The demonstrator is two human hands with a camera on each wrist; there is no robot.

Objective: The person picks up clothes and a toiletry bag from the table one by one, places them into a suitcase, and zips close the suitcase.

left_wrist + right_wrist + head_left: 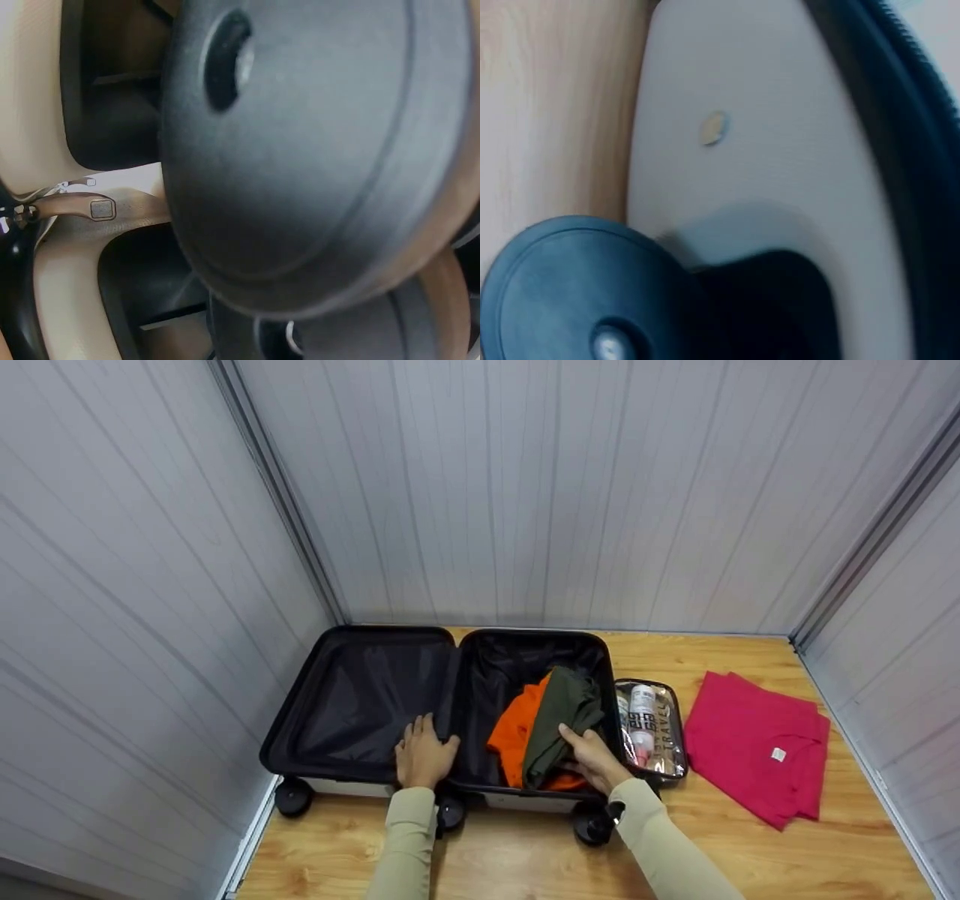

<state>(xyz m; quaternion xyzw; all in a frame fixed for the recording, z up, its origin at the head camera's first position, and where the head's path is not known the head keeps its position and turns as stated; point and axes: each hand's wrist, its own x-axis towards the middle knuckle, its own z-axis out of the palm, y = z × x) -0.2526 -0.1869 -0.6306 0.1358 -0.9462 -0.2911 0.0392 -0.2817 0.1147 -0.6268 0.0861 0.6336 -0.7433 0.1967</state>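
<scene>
An open suitcase (298, 718) lies on the floor, its two black-lined halves side by side. In the right half, a folded dark green garment (568, 712) lies over a crumpled orange garment (515, 731). My right hand (596, 761) pinches the green garment's near right side, thumb on top and the other fingers partly hidden beneath. My left hand (425, 757) rests with fingers extended on the left half, by its near inner corner. Neither hand shows in the wrist views, where a black wheel (315, 165) and the suitcase's pale shell (757, 165) fill much of the picture.
Right of the suitcase stands a clear travel pouch (667, 735) with bottles inside. Beyond it a folded pink shirt (750, 742) lies on the wooden floor (517, 862). Grey panel walls (525, 495) rise behind and on both sides. Black wheels (293, 797) stick out along the suitcase's near edge.
</scene>
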